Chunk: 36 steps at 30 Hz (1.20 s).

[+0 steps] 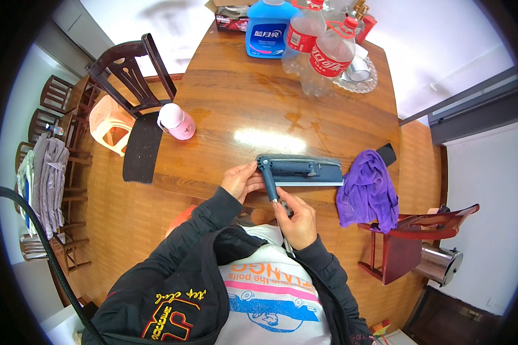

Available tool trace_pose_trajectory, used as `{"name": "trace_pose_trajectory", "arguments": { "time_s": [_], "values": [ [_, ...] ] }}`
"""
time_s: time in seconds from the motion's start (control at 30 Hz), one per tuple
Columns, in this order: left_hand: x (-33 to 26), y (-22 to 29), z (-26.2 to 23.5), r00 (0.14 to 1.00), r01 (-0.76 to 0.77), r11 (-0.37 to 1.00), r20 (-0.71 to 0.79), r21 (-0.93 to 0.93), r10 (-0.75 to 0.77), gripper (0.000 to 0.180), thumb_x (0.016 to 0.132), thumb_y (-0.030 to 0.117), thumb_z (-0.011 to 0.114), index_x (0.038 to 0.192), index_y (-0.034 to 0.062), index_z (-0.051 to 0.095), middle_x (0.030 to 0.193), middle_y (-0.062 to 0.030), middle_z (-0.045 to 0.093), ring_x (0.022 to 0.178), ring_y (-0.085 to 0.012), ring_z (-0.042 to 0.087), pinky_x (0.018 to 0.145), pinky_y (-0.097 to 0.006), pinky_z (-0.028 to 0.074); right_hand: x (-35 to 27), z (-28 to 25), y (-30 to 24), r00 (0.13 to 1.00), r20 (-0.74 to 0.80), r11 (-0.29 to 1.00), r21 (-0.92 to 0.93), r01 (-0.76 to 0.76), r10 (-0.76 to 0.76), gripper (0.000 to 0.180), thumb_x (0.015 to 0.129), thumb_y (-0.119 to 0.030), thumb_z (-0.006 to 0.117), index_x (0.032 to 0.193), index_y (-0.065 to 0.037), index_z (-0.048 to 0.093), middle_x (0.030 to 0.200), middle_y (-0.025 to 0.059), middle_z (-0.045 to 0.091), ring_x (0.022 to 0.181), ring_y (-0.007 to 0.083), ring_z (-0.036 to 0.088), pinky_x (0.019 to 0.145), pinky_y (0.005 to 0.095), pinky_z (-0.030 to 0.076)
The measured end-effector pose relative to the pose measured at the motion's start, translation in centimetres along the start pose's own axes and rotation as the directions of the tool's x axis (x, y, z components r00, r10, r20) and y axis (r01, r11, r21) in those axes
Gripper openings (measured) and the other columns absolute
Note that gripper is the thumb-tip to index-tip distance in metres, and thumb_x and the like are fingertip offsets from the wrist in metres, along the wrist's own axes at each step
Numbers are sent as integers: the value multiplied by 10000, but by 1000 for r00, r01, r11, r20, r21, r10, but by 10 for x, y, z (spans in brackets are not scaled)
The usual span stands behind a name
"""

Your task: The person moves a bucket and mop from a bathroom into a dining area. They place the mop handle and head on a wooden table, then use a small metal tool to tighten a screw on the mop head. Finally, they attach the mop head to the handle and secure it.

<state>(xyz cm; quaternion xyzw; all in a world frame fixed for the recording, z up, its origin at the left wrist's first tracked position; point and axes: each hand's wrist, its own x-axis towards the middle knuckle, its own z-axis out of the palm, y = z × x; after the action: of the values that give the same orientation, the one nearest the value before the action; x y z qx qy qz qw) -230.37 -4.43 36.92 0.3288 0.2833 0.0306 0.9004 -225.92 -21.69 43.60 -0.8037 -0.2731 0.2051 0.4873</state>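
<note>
A dark blue window squeegee (325, 172) with a pale blade along its near edge lies at the table's near edge. From its left end a pivoting handle socket (269, 183) points toward me. My left hand (240, 183) grips the squeegee at this joint, thumb and fingers closed around its left side. My right hand (299, 222) pinches the metal-coloured end of a pole at the socket's lower end. Most of the pole is hidden behind that hand and my jacket. Whether pole and socket are locked together I cannot tell.
A purple cloth (367, 190) hangs over the table edge, beside a black phone-like slab (387, 154). A pink bottle (178, 122) stands at the left. Farther back are a blue jug (266, 29), plastic bottles (326, 64) and a glass dish (369, 77). Chairs flank the wooden table (224, 103).
</note>
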Motion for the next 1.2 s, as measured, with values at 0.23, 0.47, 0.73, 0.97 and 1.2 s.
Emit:
{"name": "trace_pose_trajectory", "arguments": {
  "time_s": [0.23,0.47,0.73,0.97,1.2],
  "values": [
    [4,-4,1,998,-39,998,50,-59,42,262,933,171,417,1037,-49,514,1007,-165,582,915,-245,588,829,-372,478,-2,3,9,1000,-30,992,128,5,-2,346,774,-45,611,1115,-11,562,778,52,608,627,77,541,563,211,440],
    [10,-11,-10,992,-54,997,109,-63,61,245,924,128,433,1095,-33,503,1034,-133,579,930,-221,584,850,-363,474,-2,6,19,995,28,952,289,-103,100,380,777,-38,604,1148,-1,531,871,104,606,702,120,570,576,233,463],
    [16,-16,-15,987,-88,996,133,18,85,238,914,121,469,1110,-9,500,1020,-100,584,901,-189,598,800,-314,504,-4,4,23,966,133,817,515,-258,222,359,796,-24,596,1150,-13,544,846,21,584,667,27,499,549,183,428],
    [20,-19,-16,993,-97,994,72,51,93,194,907,77,466,1071,-19,506,969,-106,602,835,-185,616,730,-282,523,-6,12,27,984,8,877,453,-162,178,487,772,45,568,1226,6,394,861,48,534,652,89,531,559,214,461],
    [15,-13,-3,995,-102,986,-2,128,104,179,909,55,442,1045,-47,497,935,-143,594,841,-221,624,706,-261,527,-9,11,24,974,52,844,490,-217,221,473,745,71,553,1194,12,416,895,57,539,697,91,535,602,219,467]
  ]
}}
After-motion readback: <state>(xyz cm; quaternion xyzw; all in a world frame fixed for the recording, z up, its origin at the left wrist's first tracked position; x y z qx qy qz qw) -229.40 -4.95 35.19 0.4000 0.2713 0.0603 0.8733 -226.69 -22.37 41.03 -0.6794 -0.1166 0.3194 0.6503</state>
